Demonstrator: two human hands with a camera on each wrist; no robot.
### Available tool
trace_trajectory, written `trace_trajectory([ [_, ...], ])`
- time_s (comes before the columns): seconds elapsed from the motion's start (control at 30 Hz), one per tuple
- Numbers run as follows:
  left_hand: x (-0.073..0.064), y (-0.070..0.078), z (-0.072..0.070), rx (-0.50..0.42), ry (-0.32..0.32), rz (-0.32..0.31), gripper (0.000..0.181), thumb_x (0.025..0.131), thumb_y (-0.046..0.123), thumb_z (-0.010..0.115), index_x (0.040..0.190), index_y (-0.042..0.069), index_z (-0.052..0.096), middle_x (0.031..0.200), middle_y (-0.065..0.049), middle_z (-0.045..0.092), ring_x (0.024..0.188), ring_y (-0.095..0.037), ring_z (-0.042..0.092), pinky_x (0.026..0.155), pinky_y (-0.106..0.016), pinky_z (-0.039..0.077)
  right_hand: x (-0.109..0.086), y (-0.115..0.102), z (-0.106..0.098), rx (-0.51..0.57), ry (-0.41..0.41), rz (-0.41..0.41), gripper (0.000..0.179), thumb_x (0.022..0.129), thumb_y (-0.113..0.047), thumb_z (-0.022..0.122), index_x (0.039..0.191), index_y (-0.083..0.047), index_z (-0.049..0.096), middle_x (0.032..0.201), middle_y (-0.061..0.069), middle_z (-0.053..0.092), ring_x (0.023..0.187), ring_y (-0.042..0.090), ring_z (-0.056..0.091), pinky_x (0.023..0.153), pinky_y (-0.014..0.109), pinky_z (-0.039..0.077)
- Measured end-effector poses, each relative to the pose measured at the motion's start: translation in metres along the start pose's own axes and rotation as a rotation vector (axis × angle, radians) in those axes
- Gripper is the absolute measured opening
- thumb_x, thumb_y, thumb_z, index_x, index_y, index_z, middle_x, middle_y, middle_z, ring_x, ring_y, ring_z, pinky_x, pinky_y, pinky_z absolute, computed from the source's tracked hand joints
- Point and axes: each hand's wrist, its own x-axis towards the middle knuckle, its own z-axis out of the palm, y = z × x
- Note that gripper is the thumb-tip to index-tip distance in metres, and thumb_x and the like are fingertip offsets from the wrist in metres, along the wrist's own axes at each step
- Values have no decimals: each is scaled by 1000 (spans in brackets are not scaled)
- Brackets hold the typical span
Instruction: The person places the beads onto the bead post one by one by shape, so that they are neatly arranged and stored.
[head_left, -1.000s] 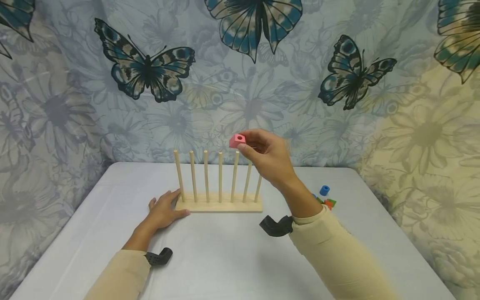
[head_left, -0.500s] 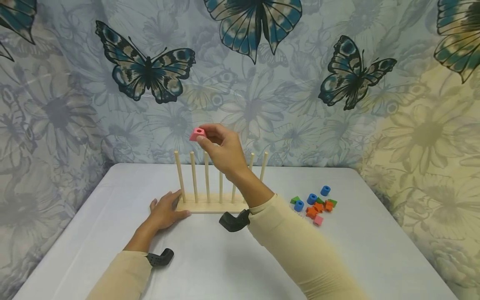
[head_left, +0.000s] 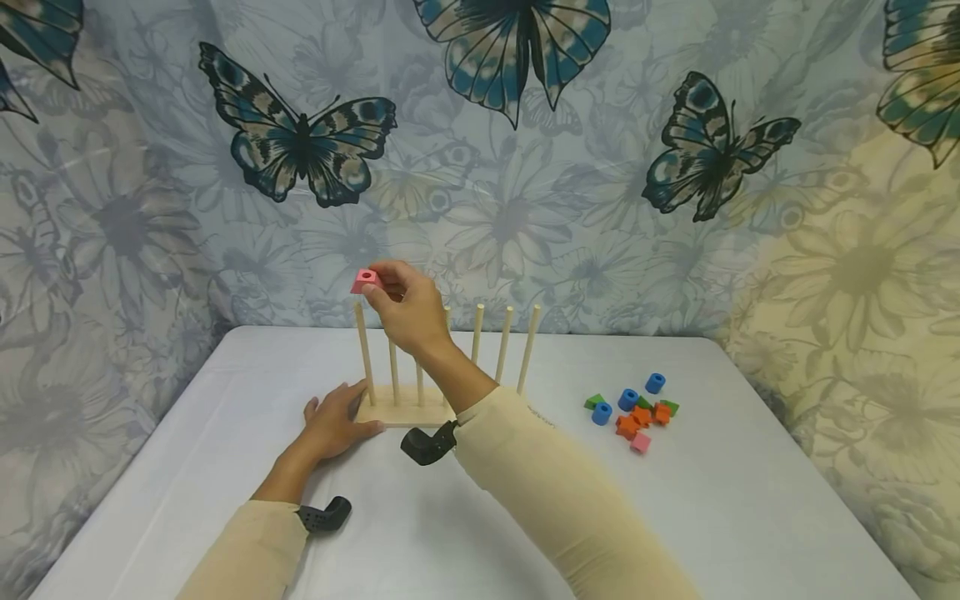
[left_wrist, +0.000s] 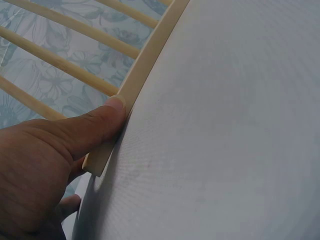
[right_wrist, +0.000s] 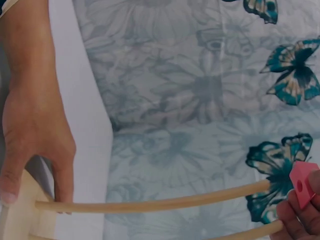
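Between the thumb and fingers of my right hand [head_left: 411, 310] is a pink block [head_left: 365, 281] with a hole through it. It hovers just above the tip of the leftmost peg [head_left: 363, 354] of a wooden peg stand [head_left: 397, 412]. In the right wrist view the pink block [right_wrist: 303, 183] shows its hole turned toward the peg's end [right_wrist: 267, 185]. My left hand [head_left: 335, 425] grips the stand's left end, thumb along the front edge of the base [left_wrist: 145, 65] and fingers behind. The right hand and forearm hide part of the middle pegs and the base's right side.
On the white table [head_left: 750, 500] to the right lies a loose group of blue cylinders [head_left: 627, 400], orange star-shaped pieces [head_left: 627, 427], green pieces [head_left: 595, 402] and another pink block [head_left: 641, 442]. A butterfly-patterned cloth [head_left: 510, 217] rises behind the table.
My right hand has carried the pink block leftward across the peg tops, then slightly down to the leftmost peg, uncovering the pieces at right. The left hand has stayed on the stand.
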Motion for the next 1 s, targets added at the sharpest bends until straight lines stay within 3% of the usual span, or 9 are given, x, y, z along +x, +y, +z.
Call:
trace_trajectory([
  [0.4, 4, -6, 2, 13, 6, 24, 86, 78, 43, 78, 146, 6, 40, 146, -24, 38, 138, -44, 22, 103, -66, -2, -2, 13, 16, -138, -12, -20, 27, 94, -11, 64, 120, -2, 63, 101, 3, 66, 91, 10, 60, 85, 23, 48],
  [1.0, 5, -6, 2, 31, -3, 15, 85, 79, 41, 78, 146, 4, 40, 145, -25, 38, 138, -44, 22, 103, -68, -1, -8, 30, 28, -105, 14, -11, 29, 94, -9, 63, 121, 1, 61, 103, 5, 66, 91, 10, 60, 81, 18, 48],
])
